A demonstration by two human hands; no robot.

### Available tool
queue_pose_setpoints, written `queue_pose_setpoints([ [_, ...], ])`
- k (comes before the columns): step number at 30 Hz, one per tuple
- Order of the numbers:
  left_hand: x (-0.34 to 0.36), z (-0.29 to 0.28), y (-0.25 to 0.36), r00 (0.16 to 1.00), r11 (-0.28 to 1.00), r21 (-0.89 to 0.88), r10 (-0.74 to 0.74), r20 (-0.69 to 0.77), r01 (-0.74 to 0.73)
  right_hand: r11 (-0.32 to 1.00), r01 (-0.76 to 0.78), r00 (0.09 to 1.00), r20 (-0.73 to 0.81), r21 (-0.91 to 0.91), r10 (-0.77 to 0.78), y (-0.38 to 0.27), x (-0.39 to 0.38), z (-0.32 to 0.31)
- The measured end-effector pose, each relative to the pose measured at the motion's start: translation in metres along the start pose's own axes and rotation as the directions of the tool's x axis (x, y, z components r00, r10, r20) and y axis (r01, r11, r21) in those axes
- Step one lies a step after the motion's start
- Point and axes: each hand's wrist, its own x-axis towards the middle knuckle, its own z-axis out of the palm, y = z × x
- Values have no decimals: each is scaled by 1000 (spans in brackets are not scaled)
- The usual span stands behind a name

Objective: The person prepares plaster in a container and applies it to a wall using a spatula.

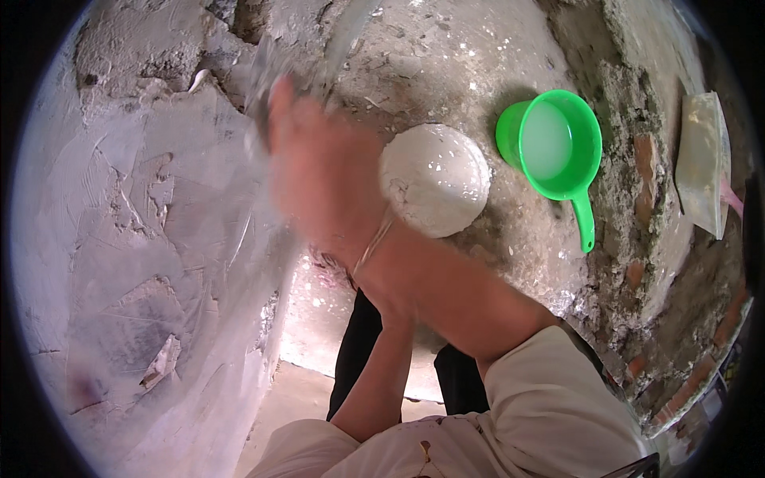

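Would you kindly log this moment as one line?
right hand: near plastered surface, seemingly gripping blurred tool | left hand: not clearly visible | green dipper: whitish liquid inside

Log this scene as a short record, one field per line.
Right hand: blurred, apparently closed on a grey tool; the hand is close to the wall
Left hand: hidden behind the right arm; only its forearm shows
Wall: rough, patchy grey surface on the left
Container: white, round, just right of the right hand
Dipper: green, holding cloudy, whitish liquid, its handle toward the person
Far right: pale flat board with a pink handle
Unclear: the tool's exact type
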Motion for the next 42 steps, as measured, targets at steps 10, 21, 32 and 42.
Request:
queue_pose_setpoints([
  [10, 5, 10, 31, 994, 958, 284, -12, -113, 44, 839, -477, 846, 396, 263, 357, 114, -94, -96],
  [21, 11, 24, 54, 938, 786, 522, 333, 93, -330, 171, -752, 525, 420, 637, 741, 170, -162, -85],
  [32, 19, 26, 51, 945, 861, 425, 169, 279, -279, 387, -780, 587, 362, 491, 724, 188, -161, -39],
  [42, 22, 26, 46, 930, 861, 410, 170, 325, -300, 346, -891, 454, 537, 295, 711, 169, -126, -53],
])
